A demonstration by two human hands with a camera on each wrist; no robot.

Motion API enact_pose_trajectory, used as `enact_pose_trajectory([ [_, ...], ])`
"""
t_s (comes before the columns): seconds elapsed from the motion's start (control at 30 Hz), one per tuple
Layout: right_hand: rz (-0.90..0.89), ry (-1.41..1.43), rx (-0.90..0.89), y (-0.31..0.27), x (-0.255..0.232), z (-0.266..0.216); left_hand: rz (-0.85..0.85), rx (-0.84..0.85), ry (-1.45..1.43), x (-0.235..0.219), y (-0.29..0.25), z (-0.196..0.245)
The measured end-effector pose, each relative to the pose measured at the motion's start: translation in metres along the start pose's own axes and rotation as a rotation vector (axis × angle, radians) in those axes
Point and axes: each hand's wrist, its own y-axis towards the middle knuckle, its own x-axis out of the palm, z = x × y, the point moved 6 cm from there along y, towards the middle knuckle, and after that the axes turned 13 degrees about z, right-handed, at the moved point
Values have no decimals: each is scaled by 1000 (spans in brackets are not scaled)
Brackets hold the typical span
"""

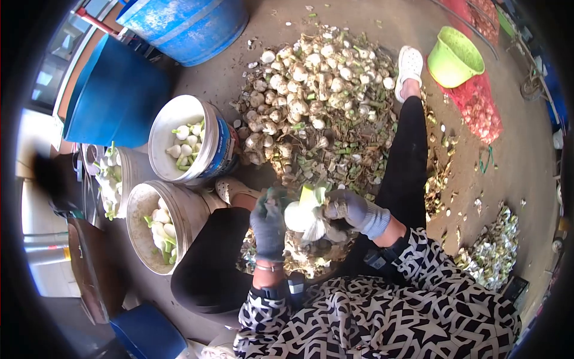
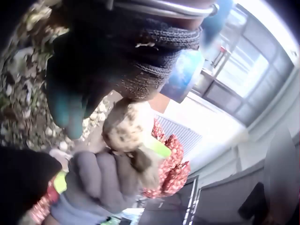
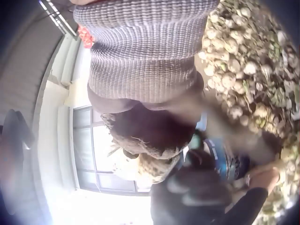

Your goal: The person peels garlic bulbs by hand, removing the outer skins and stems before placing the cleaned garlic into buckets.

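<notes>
Between my gloved hands, in front of my lap, is a white garlic bulb [image 1: 295, 216] with a pale green stem [image 1: 309, 196] and loose papery skin [image 1: 315, 230]. My left hand [image 1: 268, 222] holds it from the left side; teal fingertips [image 2: 74, 117] show in the left wrist view. From the right, my right hand [image 1: 354, 212] has its fingers curled at the stem and skin. Brown-spotted skin covers the bulb [image 2: 126, 125] in the left wrist view. In the right wrist view my right hand [image 3: 147, 124] hides part of the bulb.
A large heap of garlic bulbs [image 1: 317, 84] and trimmings lies ahead. White buckets [image 1: 143, 194] with peeled, green-stemmed bulbs stand at left, below blue tubs [image 1: 119, 90]. A lime-green bucket [image 1: 448, 66] and red mesh sack [image 1: 481, 113] are at right, above a peel pile [image 1: 493, 248].
</notes>
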Motion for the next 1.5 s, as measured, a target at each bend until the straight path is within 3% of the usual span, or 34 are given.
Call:
enact_pose_trajectory([
  [0.07, 113, 24, -36, 13, -13, 10, -41, -2, -14, 2, -10, 27],
  [0.1, 109, -35, -21, 18, -14, 14, -39, -221, -194, -5, -26, 3],
  [0.13, 104, -95, -2, 21, -15, 20, -207, -2, -38, 23, -37, 63],
  [0.17, 160, -43, -111, 23, -14, 27, -234, -20, 13, 22, -42, 53],
  [0.2, 161, -34, -102, 26, -18, 31, -257, -34, 61, 19, -46, 44],
  [0.23, -31, 126, 34, 27, -13, 36, -270, 397, 512, 20, -45, 53],
  [0.27, -222, 286, 170, 23, -7, 38, -266, -146, 18, 21, -46, 28],
  [0.3, -291, 394, 258, 16, -9, 36, -232, -154, 17, 21, -45, 25],
  [0.33, 54, 2, 103, 15, -34, 31, -196, -160, 14, 22, -42, 25],
  [0.4, 92, 305, 216, 3, -42, 19, -182, -509, -703, 28, -35, 18],
  [0.47, -776, 689, 294, -24, -36, 7, -177, -588, -901, 20, -27, 19],
  [0.53, 61, 399, 101, -54, -92, 25, -161, -567, -912, 14, -21, 28],
  [0.6, -15, 189, -72, -98, -84, 20, -168, -635, -1070, 13, -16, 31],
  [0.67, -40, 67, -111, -135, -55, 2, -209, -615, -1105, 8, -13, 31],
  [0.7, -44, 65, -114, -114, -37, -11, -114, -648, -1155, 5, -10, 28],
  [0.73, -671, 54, -109, -106, -9, -11, -18, -678, -1205, 1, -8, 26],
  [0.77, -1300, 36, -93, -118, 12, -15, -25, -659, -1189, -2, -5, 28],
  [0.8, -1306, 29, -92, -114, 20, -21, -28, -650, -1193, -4, -4, 29],
  [0.87, -504, -894, 290, -75, 10, -1, 22, -625, -1171, -12, -2, 28],
  [0.93, -34, -2036, 50, -39, 32, -14, 52, -600, -1172, -18, -2, 29],
  [1.0, 65, -1411, -542, -15, 39, -12, 46, -603, -1125, -17, -3, 30],
  [1.07, 153, -1341, -592, 15, 64, -17, -12, -534, -1041, -16, -4, 19],
  [1.13, 97, -789, -514, 48, 76, 5, -80, -463, -945, -15, -2, 2],
  [1.2, -86, -563, -296, 40, 95, -1, -89, -386, -1000, -21, 3, -3],
  [1.23, -185, -461, -124, 33, 96, 3, -7, -535, -1189, -28, 7, -4],
  [1.27, -281, -356, 51, 23, 91, 9, 119, -584, -1110, -36, 9, 5],
  [1.3, -472, -232, 101, 20, 77, 29, 136, -538, -1117, -51, 17, 5],
  [1.33, -458, -427, 60, 17, 68, 27, 144, -492, -1129, -69, 27, 4],
  [1.4, -148, -1297, -699, 22, 15, 50, -136, -646, -1909, -110, 38, 31],
  [1.47, -140, -2047, 60, 44, -37, 63, 69, -332, -1706, -135, 42, 79],
  [1.5, -42, -2000, 105, 56, -53, 57, 71, -326, -1715, -132, 44, 77],
])
